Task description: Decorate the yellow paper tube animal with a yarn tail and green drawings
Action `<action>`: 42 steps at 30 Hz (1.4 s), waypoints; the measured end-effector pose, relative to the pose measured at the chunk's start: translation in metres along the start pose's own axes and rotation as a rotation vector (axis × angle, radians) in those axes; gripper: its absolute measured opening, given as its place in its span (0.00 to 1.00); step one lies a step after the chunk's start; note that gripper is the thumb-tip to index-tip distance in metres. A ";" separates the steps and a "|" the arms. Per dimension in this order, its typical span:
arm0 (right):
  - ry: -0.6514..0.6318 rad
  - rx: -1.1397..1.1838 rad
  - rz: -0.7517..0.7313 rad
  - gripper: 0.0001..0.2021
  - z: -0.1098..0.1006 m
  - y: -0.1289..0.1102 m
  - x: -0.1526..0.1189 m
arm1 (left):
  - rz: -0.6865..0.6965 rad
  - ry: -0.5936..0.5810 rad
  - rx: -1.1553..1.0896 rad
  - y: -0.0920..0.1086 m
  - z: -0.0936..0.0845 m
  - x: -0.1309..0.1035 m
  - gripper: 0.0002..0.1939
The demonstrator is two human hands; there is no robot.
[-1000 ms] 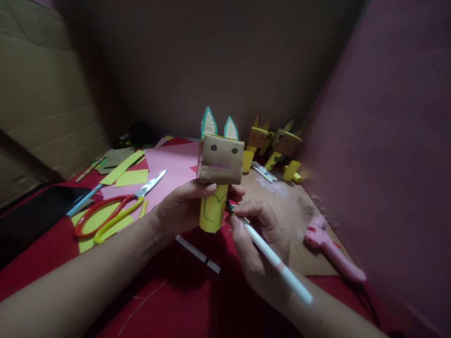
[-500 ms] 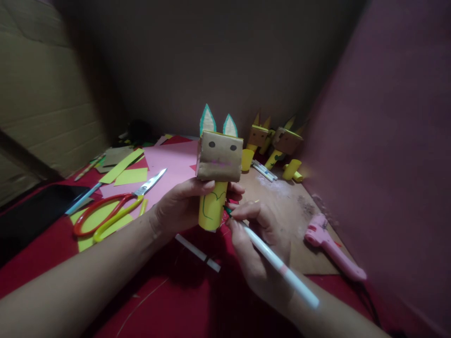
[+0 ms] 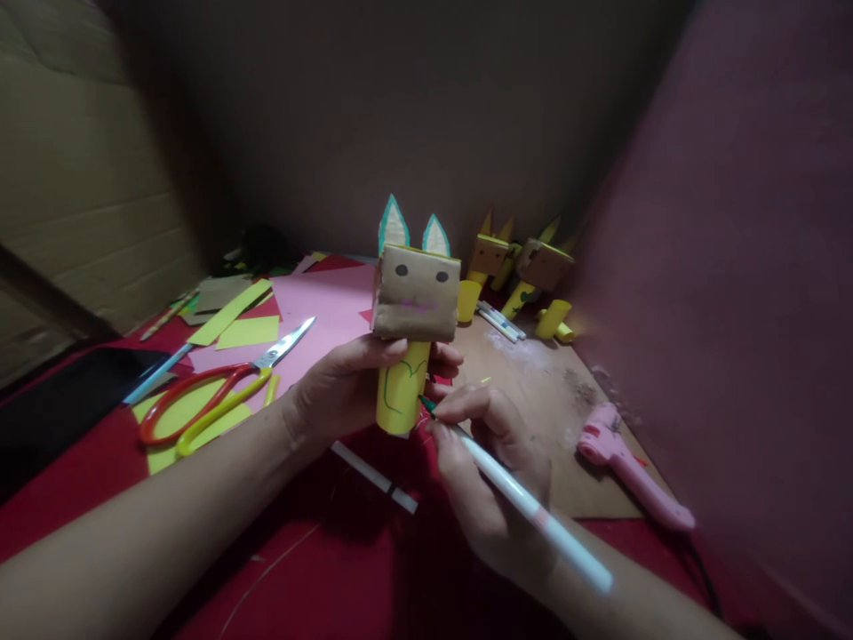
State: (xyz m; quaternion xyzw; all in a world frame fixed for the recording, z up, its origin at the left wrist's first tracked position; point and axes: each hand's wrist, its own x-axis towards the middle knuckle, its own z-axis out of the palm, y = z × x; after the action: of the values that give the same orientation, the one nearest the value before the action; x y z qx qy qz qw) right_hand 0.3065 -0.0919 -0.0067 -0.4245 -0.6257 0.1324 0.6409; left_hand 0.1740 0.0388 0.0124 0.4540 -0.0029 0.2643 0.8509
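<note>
In the head view, a cardboard puppet (image 3: 416, 298) stands upright in the middle, with a boxy brown head, two dark eyes, a faint purple mouth and white ears edged in teal. Its yellow tube body (image 3: 398, 404) carries a green curved outline like part of a heart. My left hand (image 3: 339, 382) is closed round the upper tube from the left, thumb in front and fingertips showing behind on the right. My right hand (image 3: 497, 471) pinches a white marker (image 3: 526, 507), whose green tip is at the tube's right edge.
Red-and-yellow scissors (image 3: 230, 391) lie on coloured paper at left, beside a dark phone-like slab (image 3: 73, 400). A pink glue gun (image 3: 633, 467) rests on the board's right edge. Behind stand similar puppets (image 3: 490, 256), with several pens (image 3: 499, 322) before them. A pale strip (image 3: 374, 477) lies in front.
The marker's tip has shifted slightly left and down along the tube's right edge. My left hand and the puppet have hardly moved.
</note>
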 end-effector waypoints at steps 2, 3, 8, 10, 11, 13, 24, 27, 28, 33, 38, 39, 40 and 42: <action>-0.006 0.000 -0.002 0.07 0.001 0.000 0.000 | -0.002 0.001 -0.008 0.000 0.001 -0.001 0.19; -0.004 -0.002 -0.002 0.07 0.001 -0.001 0.000 | -0.004 0.001 -0.012 0.000 0.001 -0.001 0.19; 0.003 -0.027 0.004 0.07 0.001 -0.003 -0.001 | -0.006 0.003 -0.012 0.002 0.004 -0.003 0.20; -0.002 -0.045 0.013 0.08 0.001 -0.004 -0.001 | -0.003 0.001 -0.014 0.002 0.005 -0.003 0.19; -0.005 -0.049 0.016 0.08 0.001 -0.004 -0.002 | -0.001 0.000 -0.014 0.002 0.004 -0.003 0.19; -0.011 -0.034 0.007 0.08 0.001 -0.004 -0.002 | 0.000 0.002 -0.011 0.002 0.004 -0.004 0.18; -0.016 0.033 -0.057 0.10 0.005 -0.003 -0.002 | -0.014 -0.026 -0.010 0.002 0.002 -0.002 0.18; -0.016 0.035 -0.050 0.10 0.006 -0.003 -0.003 | -0.020 -0.018 -0.019 0.002 0.001 -0.001 0.18; -0.018 0.042 -0.047 0.11 0.006 -0.003 -0.003 | -0.019 -0.013 -0.020 0.002 0.002 -0.001 0.17; -0.009 0.050 0.001 0.10 0.002 -0.005 -0.004 | -0.011 -0.009 -0.026 0.001 0.001 -0.001 0.17; 0.010 0.032 0.012 0.09 -0.004 -0.005 -0.004 | 0.000 -0.022 -0.032 0.000 -0.003 -0.001 0.18; 0.012 0.033 0.010 0.09 -0.004 -0.005 -0.003 | 0.003 -0.018 -0.024 0.000 -0.003 -0.001 0.17; 0.014 0.036 0.011 0.09 -0.004 -0.005 -0.003 | 0.006 -0.015 -0.012 0.000 -0.002 -0.001 0.16; 0.020 0.051 0.010 0.09 -0.003 -0.004 -0.001 | 0.009 -0.010 0.012 0.000 -0.001 -0.001 0.16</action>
State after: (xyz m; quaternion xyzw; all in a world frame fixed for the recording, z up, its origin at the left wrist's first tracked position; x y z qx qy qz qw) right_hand 0.3073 -0.0960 -0.0045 -0.4124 -0.6134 0.1471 0.6573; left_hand 0.1733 0.0396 0.0113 0.4604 -0.0077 0.2660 0.8469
